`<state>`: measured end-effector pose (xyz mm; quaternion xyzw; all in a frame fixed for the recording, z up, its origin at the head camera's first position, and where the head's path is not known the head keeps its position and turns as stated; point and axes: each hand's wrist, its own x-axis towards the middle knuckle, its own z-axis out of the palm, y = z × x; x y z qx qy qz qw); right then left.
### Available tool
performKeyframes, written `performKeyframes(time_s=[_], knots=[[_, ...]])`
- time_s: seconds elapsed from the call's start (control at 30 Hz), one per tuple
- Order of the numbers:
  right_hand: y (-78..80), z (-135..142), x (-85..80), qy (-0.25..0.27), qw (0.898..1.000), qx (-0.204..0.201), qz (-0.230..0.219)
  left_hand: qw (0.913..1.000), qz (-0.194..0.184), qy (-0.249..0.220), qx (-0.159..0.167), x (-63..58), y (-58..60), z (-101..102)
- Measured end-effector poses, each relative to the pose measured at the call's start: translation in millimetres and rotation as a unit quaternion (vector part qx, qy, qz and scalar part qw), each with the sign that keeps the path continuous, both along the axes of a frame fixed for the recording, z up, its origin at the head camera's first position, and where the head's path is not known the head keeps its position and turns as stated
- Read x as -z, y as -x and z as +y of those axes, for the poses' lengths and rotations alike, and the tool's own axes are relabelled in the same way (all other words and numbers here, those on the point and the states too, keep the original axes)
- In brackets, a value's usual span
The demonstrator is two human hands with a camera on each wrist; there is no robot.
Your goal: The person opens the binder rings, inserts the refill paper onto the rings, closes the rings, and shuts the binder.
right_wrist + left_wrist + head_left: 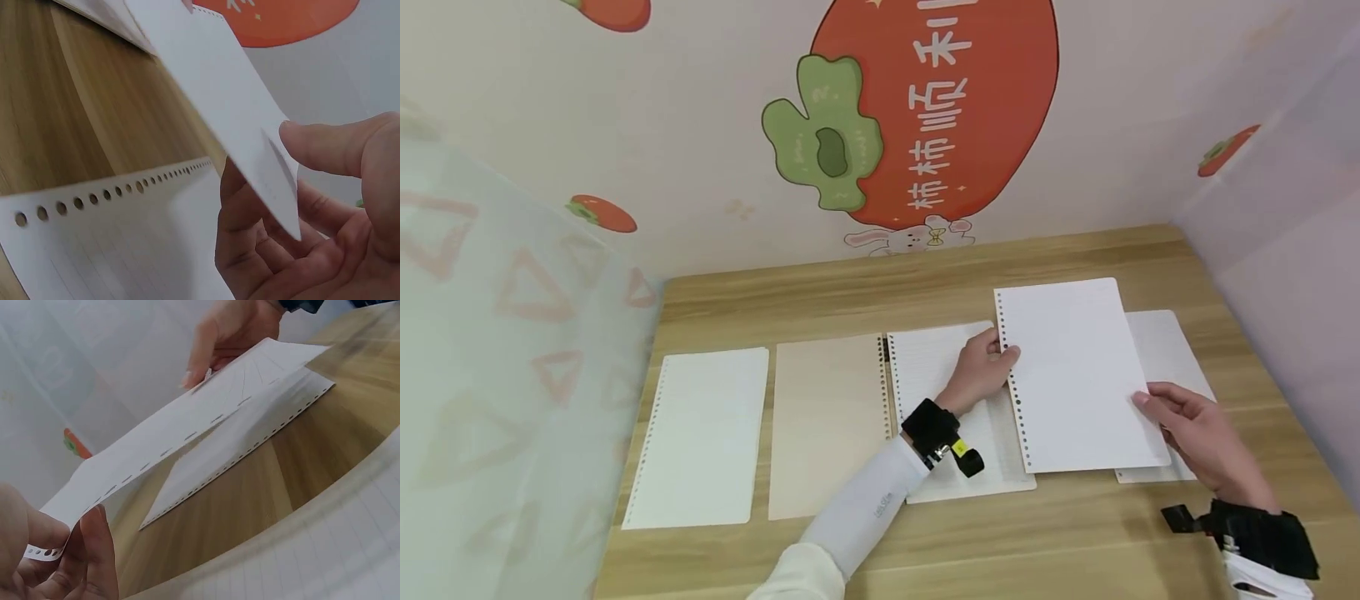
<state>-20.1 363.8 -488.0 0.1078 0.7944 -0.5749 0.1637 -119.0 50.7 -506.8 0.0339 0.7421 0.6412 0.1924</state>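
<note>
A white loose-leaf sheet (1075, 375), with punched holes down its left edge, is raised above the table between both hands. My left hand (979, 368) pinches the punched edge between thumb and fingers; in the left wrist view the paper (156, 434) bends slightly there. At the opposite edge, my right hand (1206, 437) pinches the sheet with the thumb on top and fingers beneath, as the right wrist view shows. Partly hidden under it lies more punched paper (1172, 354), with faint lines in the right wrist view. Below my left forearm is a lined punched page (932, 354).
Left of the lined page lies a beige punched cover (827, 417), partly overlapped by my left sleeve. Farther left rests white punched paper (700, 442). The wooden table (925, 550) meets a decorated wall (700, 225) at the back and walls on both sides.
</note>
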Motion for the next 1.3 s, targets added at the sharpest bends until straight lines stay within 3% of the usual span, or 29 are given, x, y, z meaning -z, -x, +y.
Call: performKeyframes(time_s=[0.27, 0.53, 0.93, 1.3], knots=[[0.4, -33, -5.0, -0.062, 0.997, -0.03, 0.041, 0.9999, -0.011, 0.005, -0.008, -1.5, 2.0, -33], [0.0, -62, -4.5, -0.063, 0.997, -0.034, 0.001, 0.9983, 0.013, 0.055, 0.016, -3.7, -5.0, -69], [-6.2, -110, 7.4, 0.008, 1.0, -0.009, -0.019, 0.9993, -0.007, 0.034, -0.009, -4.7, -15.6, -129], [-13.9, -145, 26.4, 0.06, 0.996, 0.022, -0.055, 0.9956, 0.043, 0.073, -0.038, 1.1, -27.1, -171]])
